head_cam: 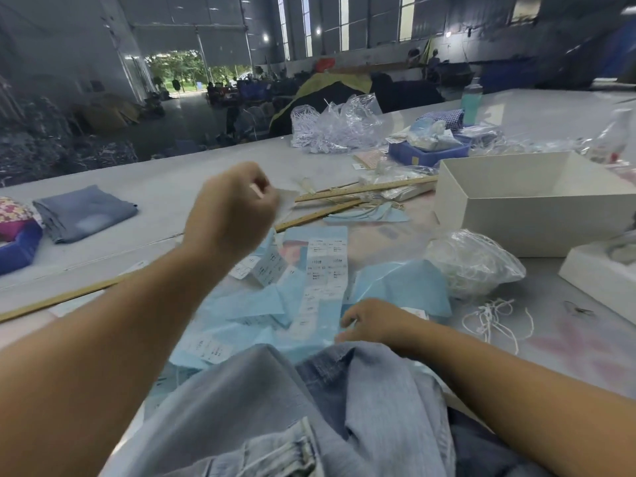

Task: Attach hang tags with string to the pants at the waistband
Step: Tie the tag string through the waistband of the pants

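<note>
Light blue denim pants (pixel 261 407) lie bunched at the near edge of the table, over my lap. My right hand (pixel 373 323) sits at their top edge with curled fingers and grips the denim where it meets the blue hang tags (pixel 320 270). These tags, with white printed labels, are spread out just beyond the pants. My left hand (pixel 234 208) is raised above the table in a fist. It pinches a small white end, which looks like string, and it is blurred. Loose white strings (pixel 492 318) lie to the right of my right hand.
A clear bag of strings (pixel 471 263) sits right of the tags, with an open white box (pixel 530 204) behind it. Wooden rulers (pixel 358 192) lie across the middle of the table. Folded jeans (pixel 82 211) are at the left, and a blue tray (pixel 426 153) and plastic bags at the back.
</note>
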Demonstrator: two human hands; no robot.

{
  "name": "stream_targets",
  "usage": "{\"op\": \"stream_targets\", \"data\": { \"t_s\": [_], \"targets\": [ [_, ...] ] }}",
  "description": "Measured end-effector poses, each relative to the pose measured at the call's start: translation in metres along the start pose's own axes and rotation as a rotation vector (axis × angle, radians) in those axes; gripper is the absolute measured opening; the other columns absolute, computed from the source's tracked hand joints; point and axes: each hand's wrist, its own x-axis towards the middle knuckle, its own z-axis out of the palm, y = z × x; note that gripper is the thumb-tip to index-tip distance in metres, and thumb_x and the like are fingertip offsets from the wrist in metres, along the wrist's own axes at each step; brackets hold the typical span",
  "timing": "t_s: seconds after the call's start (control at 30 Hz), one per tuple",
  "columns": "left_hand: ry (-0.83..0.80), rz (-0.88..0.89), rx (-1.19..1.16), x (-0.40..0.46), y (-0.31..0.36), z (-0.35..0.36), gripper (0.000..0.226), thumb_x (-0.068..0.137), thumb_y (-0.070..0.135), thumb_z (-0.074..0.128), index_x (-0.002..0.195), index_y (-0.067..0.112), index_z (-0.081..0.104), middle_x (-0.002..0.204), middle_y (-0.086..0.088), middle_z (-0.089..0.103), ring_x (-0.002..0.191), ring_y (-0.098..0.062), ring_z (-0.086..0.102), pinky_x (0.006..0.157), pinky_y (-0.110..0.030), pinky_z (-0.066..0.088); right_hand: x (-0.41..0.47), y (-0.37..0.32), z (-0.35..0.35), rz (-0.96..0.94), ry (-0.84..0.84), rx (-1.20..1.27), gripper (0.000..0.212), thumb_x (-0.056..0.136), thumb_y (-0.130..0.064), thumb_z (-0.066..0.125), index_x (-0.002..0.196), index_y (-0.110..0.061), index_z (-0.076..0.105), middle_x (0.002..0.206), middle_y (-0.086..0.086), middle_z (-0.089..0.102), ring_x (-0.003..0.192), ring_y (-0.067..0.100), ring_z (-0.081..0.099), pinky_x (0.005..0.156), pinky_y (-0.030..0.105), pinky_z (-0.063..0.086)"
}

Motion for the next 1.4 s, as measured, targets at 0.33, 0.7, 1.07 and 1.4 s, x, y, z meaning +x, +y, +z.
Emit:
{"op": "stream_targets", "data": {
  "t_s": [0.33, 0.7, 1.07, 1.4],
  "targets": [
    [-0.29, 0.735, 0.305, -0.053, 0.098, 0.087, 0.016, 0.081, 0.013, 0.059, 0.074, 0.018, 0.046, 0.05, 0.005, 0.018, 0.038, -0.017, 0.016, 0.044, -0.018, 0.01, -0.051, 0.053, -0.075, 0.199, 0.121, 1.003, 0.037, 0.093, -0.037, 0.056, 0.067, -0.014, 0.066, 0.058, 0.002, 0.058, 0.045, 0.01, 0.042, 0.048, 0.023, 0.036],
    [-0.741, 0.576, 0.248, -0.087, 0.092, 0.135, 0.015, 0.1, 0.029, 0.042, 0.093, 0.02, 0.052, 0.095, -0.002, 0.062, 0.077, -0.023, 0.05, 0.061, -0.032, 0.038, -0.052, 0.098, -0.052, 0.193, 0.209, 0.848, 0.032, 0.08, 0.001, 0.062, 0.05, -0.011, 0.057, 0.047, 0.004, 0.051, 0.044, 0.014, 0.033, 0.047, 0.022, 0.028],
    [-0.96, 0.293, 0.342, -0.094, 0.068, 0.15, 0.037, 0.093, 0.038, 0.052, 0.129, 0.037, 0.052, 0.112, 0.005, 0.065, 0.101, -0.019, 0.06, 0.073, -0.031, 0.044, -0.037, 0.119, -0.034, 0.062, 0.277, 0.389, 0.016, 0.08, -0.008, 0.062, 0.065, -0.013, 0.065, 0.058, -0.004, 0.059, 0.055, 0.01, 0.049, 0.057, 0.025, 0.041],
    [-1.11, 0.24, 0.324, -0.095, 0.064, 0.151, 0.041, 0.093, 0.027, 0.05, 0.125, 0.052, 0.056, 0.085, 0.012, 0.046, 0.091, -0.012, 0.052, 0.075, -0.029, 0.044, -0.034, 0.115, -0.028, 0.135, 0.436, -0.154, 0.032, 0.073, -0.044, 0.065, 0.059, -0.021, 0.048, 0.07, -0.005, 0.055, 0.065, 0.015, 0.053, 0.052, 0.028, 0.035]
  ]
}}
